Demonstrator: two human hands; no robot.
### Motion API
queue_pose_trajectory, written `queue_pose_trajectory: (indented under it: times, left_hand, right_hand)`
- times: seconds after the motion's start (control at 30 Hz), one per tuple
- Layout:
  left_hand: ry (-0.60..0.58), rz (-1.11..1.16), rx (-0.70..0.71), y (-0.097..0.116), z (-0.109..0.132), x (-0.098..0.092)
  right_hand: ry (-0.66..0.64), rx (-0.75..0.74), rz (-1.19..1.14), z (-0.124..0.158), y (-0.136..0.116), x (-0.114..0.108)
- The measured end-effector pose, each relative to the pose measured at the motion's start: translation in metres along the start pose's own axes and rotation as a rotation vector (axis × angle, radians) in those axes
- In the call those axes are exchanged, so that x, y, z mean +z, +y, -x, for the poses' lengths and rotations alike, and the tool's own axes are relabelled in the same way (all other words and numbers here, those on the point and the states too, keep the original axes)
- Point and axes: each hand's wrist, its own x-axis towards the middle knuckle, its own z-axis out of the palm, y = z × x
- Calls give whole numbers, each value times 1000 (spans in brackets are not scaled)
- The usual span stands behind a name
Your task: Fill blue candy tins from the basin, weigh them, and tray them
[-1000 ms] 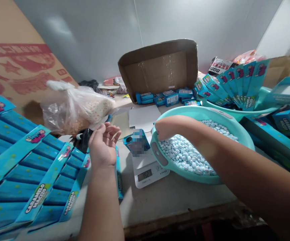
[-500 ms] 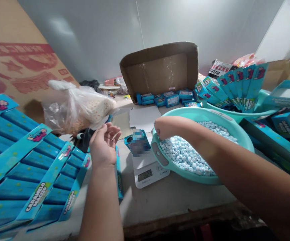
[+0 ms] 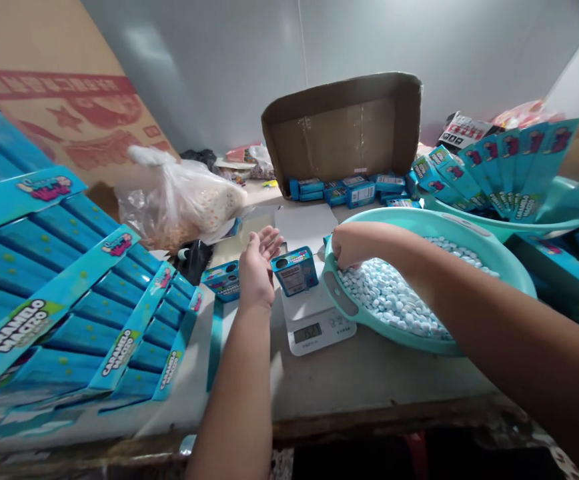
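Observation:
On the white digital scale (image 3: 322,331) stands a small blue box (image 3: 295,272). My left hand (image 3: 260,267) is beside it on the left, palm up with its fingers apart and nothing in it. Another blue box (image 3: 222,280) stands just left of that hand. My right hand (image 3: 347,245) reaches into the turquoise basin (image 3: 512,273) at its left inner side, over the pale blue and white candies (image 3: 394,293). Its fingers are hidden behind the hand and wrist, so what they hold cannot be seen.
Blue display trays (image 3: 84,300) filled with boxes are stacked at the left. A bag of candies (image 3: 184,200) lies behind them. An open cardboard box (image 3: 342,143) with small blue boxes is at the back. A second basin (image 3: 564,223) holds boxes at the right.
The whole view has shifted. My left hand has moved right, closer to the box on the scale, and a blue box now shows to its left. My right hand stays in the basin.

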Motion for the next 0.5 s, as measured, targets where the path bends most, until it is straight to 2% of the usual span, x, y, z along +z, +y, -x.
queue_pose_trajectory:
  times: [0.17, 0.33, 0.43, 0.5]
  left_hand:
    - [19, 27, -25, -1, -1, 0]
    - [56, 53, -36, 4, -2, -2]
    - [43, 49, -33, 6, -1, -4]
    - [38, 44, -30, 9, 1, -4]
  right_hand:
    - [26, 22, 2, 1, -4, 1]
    - [88, -8, -93, 1, -2, 3]
    - [155, -30, -154, 0, 6, 0]
    - [262, -62, -218, -1, 12, -3]
